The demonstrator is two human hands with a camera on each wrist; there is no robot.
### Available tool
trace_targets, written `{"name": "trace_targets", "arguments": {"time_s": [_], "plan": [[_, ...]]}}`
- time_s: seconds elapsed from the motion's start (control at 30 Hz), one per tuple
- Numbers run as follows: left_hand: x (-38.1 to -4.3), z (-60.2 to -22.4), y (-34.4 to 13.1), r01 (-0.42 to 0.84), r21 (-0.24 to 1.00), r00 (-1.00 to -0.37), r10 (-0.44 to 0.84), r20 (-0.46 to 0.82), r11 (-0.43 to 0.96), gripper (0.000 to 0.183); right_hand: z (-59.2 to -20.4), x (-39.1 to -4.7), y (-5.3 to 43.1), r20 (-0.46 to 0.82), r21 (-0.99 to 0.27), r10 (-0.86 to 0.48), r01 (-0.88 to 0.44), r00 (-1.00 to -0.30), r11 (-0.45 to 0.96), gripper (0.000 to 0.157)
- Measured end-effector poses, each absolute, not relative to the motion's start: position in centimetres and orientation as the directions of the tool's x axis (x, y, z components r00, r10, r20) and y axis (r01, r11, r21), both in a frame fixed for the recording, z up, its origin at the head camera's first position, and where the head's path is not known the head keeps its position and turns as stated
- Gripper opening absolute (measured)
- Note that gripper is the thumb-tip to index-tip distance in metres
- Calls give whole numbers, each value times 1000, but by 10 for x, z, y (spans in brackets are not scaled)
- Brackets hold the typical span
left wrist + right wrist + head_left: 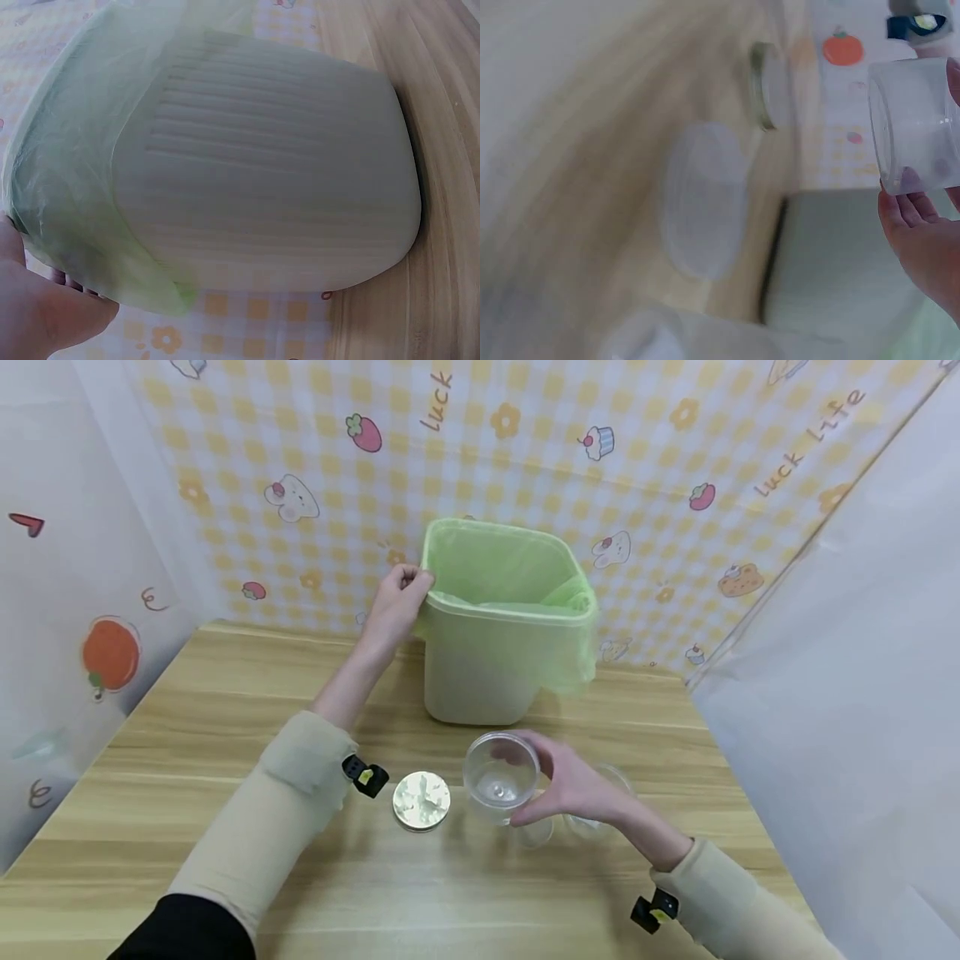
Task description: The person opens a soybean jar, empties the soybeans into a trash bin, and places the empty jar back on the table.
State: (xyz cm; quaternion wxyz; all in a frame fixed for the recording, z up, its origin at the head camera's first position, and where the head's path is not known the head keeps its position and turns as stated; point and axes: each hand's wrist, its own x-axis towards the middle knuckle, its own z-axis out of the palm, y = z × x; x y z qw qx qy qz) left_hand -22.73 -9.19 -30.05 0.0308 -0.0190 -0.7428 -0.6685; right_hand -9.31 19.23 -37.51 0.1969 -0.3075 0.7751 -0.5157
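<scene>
My left hand (397,602) grips the left rim of a pale bin (480,681), its fingers curled on the green trash bag (558,639) folded over the edge. In the left wrist view, part of that hand (45,307) shows beside the hanging bag. My right hand (566,781) holds a clear plastic jar (498,772) in front of the bin, apart from the table. Fingers and thumb go round the jar (915,124), which looks see-through with nothing visible in it. Left of it, a shiny round lid (422,800) lies on the table.
Clear plastic containers (588,827) stand on the table (360,893), partly hidden behind my right hand. A clear piece (705,202) looks blurred in the right wrist view. A patterned cloth (525,468) hangs behind the bin, with white sheets at both sides.
</scene>
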Motion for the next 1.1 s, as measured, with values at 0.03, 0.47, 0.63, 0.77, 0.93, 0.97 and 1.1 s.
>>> {"name": "trace_targets", "arguments": {"time_s": [0.03,0.47,0.63,0.77,0.93,0.97,1.1], "plan": [[-227,-300,-93,69,992,-997,-14,71,108,32,-379,-91,190,0,-921,-685,-266,-729,284,94],[-221,-298,-95,73,991,-997,-17,75,117,35,-417,-72,174,-39,-924,-727,-253,-686,288,98],[-218,-297,-96,64,991,-998,-21,67,120,34,-426,-66,172,-79,-894,-724,-273,-686,356,97],[-216,-296,-96,60,990,-998,-20,63,126,34,-431,-62,171,-115,-873,-713,-272,-691,404,97],[-215,-295,-96,67,990,-997,-20,70,124,35,-437,-60,168,-99,-850,-713,-313,-694,423,95],[-215,-295,-96,68,990,-997,-19,71,125,35,-438,-60,168,-93,-845,-714,-324,-694,425,95],[-214,-294,-98,66,989,-997,-16,69,135,37,-438,-59,166,-87,-834,-713,-341,-695,434,96]]}}
